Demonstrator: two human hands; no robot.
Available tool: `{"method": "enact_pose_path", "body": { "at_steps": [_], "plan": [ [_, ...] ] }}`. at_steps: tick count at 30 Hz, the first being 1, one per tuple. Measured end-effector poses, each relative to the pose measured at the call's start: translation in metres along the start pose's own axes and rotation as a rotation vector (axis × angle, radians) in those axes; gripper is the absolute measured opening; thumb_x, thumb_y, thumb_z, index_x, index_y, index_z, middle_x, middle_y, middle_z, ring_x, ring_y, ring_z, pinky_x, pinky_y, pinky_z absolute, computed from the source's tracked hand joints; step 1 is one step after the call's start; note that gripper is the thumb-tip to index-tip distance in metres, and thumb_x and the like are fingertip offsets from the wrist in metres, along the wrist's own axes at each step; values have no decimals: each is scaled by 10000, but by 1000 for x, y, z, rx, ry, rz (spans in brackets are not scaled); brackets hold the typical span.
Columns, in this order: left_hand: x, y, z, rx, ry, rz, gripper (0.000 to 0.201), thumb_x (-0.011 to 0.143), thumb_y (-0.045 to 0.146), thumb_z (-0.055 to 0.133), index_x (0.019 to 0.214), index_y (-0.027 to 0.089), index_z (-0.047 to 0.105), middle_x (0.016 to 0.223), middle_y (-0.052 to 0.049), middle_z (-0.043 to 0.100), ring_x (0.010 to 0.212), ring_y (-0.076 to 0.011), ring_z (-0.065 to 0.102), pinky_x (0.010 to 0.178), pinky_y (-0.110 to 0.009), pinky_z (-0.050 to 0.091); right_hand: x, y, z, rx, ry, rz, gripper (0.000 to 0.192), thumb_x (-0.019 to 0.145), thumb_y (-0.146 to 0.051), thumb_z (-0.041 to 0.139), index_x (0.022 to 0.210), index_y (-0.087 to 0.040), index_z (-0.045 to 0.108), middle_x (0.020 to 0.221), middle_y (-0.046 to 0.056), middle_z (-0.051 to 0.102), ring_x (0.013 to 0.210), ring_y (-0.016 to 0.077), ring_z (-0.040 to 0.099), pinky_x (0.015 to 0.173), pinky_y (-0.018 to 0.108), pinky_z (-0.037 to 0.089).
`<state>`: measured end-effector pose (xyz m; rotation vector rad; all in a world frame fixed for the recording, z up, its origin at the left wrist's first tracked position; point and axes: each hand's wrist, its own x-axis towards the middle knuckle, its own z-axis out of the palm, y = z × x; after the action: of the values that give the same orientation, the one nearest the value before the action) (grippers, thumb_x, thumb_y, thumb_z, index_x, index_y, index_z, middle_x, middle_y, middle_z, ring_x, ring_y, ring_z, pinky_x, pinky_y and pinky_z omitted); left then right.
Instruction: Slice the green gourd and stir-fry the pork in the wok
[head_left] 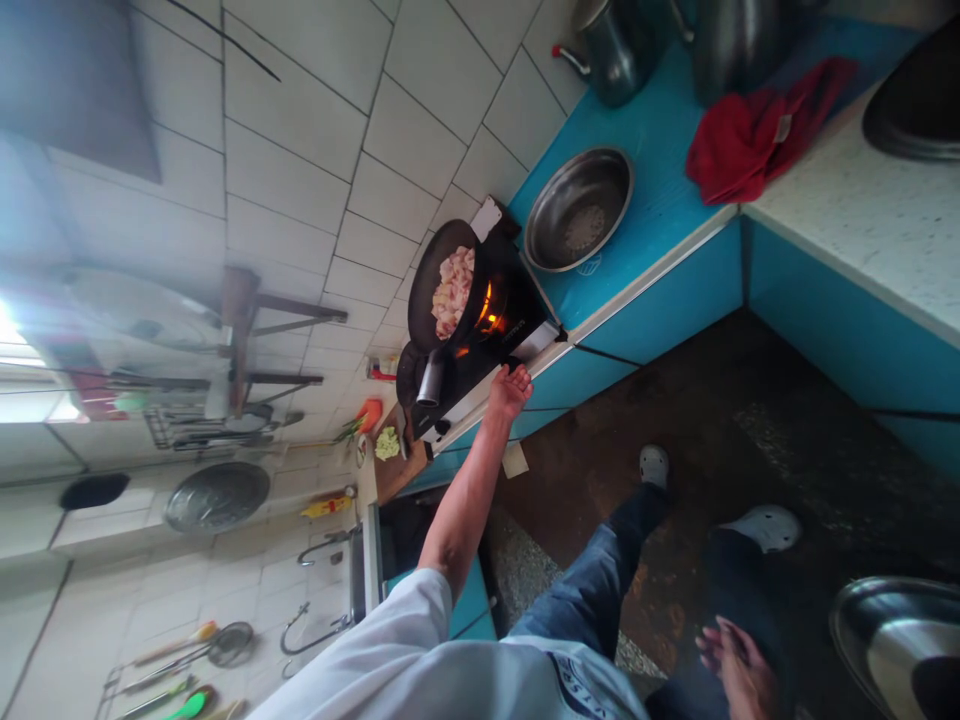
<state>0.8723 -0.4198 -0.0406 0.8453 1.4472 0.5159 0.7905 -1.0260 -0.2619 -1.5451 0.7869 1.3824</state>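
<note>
Black wok of pale meat pieces tilted over orange flame.
One hand touches the stove front edge, fingers curled, grip unclear; steel bowl beyond; other hand hangs open, empty.

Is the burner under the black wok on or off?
On. Orange flames show beneath the black wok, which holds pale meat pieces.

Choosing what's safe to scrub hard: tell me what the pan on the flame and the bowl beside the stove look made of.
Pan: dark matte metal, possibly iron or carbon steel; blackened, no shine. Bowl: probably stainless steel; silvery with soft reflections.
</note>
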Motion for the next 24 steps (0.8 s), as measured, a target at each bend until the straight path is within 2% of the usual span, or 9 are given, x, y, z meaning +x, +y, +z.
{"method": "enact_pose_path", "body": {
  "at_steps": [3,6,11,14,18,24],
  "plan": [
    [-4,-1,2,-39,0,-1,345,1063,467,570,968,168,714,753,-70,729,688,-144,704,661,-237,559,-1,-1,1,58,7,6,560,575,-657,760,1019,-341,630,814,30,788,868,390,818,640,439,682],
    [-8,-2,6,-133,6,-40,377,1111,408,477,954,161,713,766,-71,737,683,-134,709,673,-228,561,2,3,1,77,9,-15,565,576,-657,775,1018,-333,638,807,27,788,828,374,817,601,419,665],
    [-13,-3,9,-332,-18,-78,407,1129,351,425,939,148,723,736,-69,733,661,-142,712,659,-231,559,2,0,0,129,-13,27,715,521,-651,823,1074,-243,629,802,38,775,711,289,793,572,347,626],
    [-14,-4,10,-410,-48,-88,420,1134,346,421,918,146,720,715,-64,733,642,-143,715,635,-234,561,-3,-7,2,128,-7,32,764,514,-672,826,1092,-213,631,820,52,772,695,272,779,577,338,615],
    [-15,-5,9,-430,-66,-87,435,1140,345,409,910,149,722,717,-66,739,641,-142,719,624,-236,565,-8,-14,3,132,-3,44,784,485,-681,837,1078,-213,625,815,62,765,690,275,774,582,344,614],
    [-13,-5,8,-421,-59,-90,414,1129,341,417,949,148,736,711,-71,731,643,-148,719,639,-241,574,-2,-11,1,134,2,43,789,467,-692,834,1063,-216,632,809,73,771,688,296,781,567,356,612]
  ]
}}
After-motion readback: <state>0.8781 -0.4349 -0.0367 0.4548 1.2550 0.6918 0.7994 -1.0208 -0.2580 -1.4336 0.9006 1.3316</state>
